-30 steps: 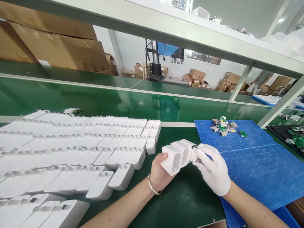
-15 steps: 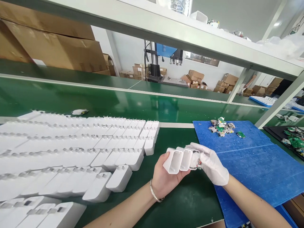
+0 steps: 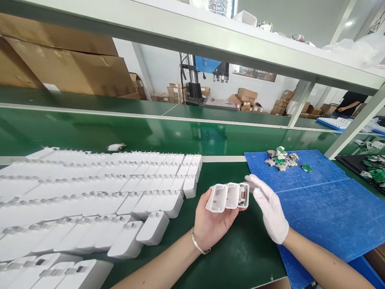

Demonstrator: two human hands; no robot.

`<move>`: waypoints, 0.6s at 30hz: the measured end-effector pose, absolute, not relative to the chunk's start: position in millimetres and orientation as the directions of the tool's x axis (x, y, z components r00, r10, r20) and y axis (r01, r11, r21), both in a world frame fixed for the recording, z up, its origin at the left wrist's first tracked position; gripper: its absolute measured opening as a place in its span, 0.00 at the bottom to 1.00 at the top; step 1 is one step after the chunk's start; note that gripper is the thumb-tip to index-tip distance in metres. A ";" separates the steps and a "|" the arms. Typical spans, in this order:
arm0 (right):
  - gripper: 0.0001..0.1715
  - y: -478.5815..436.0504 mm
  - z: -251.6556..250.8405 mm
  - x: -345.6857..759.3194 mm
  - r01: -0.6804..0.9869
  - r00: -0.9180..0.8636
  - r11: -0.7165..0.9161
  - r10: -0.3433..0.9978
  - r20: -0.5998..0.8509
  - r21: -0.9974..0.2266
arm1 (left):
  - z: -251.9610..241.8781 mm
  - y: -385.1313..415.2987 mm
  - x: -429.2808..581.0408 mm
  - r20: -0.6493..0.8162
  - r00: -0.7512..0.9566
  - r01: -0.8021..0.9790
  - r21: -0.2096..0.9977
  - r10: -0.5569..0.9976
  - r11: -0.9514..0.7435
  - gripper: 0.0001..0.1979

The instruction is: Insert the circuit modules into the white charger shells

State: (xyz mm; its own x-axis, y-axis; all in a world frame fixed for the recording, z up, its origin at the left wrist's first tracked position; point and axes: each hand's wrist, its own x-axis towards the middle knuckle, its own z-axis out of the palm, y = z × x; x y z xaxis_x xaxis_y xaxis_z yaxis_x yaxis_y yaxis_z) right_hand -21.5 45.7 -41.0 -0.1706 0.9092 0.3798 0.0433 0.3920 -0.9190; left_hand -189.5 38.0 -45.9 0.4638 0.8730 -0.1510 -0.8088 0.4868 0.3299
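Between thumb (image 3: 205, 198) and fingers (image 3: 233, 215), the left hand (image 3: 213, 226) clasps three white housings (image 3: 231, 196). Just beside them, the right hand (image 3: 272, 212) spreads empty.

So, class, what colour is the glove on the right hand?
White; the glove shows best in the head view.

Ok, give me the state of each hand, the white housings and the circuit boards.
Leftmost held housing: open end showing, no board visible inside.
Middle held housing: open end showing, no board visible inside.
Rightmost held housing: open, electronic part inside.
Left hand: bare, gripping these three.
Right hand: gloved, open, contact unclear.
Bench housings: lying in rows.
Circuit board pile: heaped.
Single circuit board: lying apart.
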 end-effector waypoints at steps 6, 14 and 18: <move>0.14 93.7 -19.6 25.1 0.688 -0.088 0.553 0.706 0.702 -0.470 | -45.5 44.8 -193.2 -0.222 0.365 -0.827 0.369 0.904 0.424 0.19; 0.40 174.6 -8.4 189.2 0.774 0.590 -0.441 0.761 0.269 -0.454 | -44.5 52.9 -190.1 -0.304 0.286 -0.765 0.499 0.908 0.408 0.20; 0.24 179.0 -33.9 206.3 0.824 0.515 -0.439 0.844 0.151 -0.358 | -45.4 52.2 -189.6 -0.298 0.275 -0.769 0.502 0.914 0.395 0.18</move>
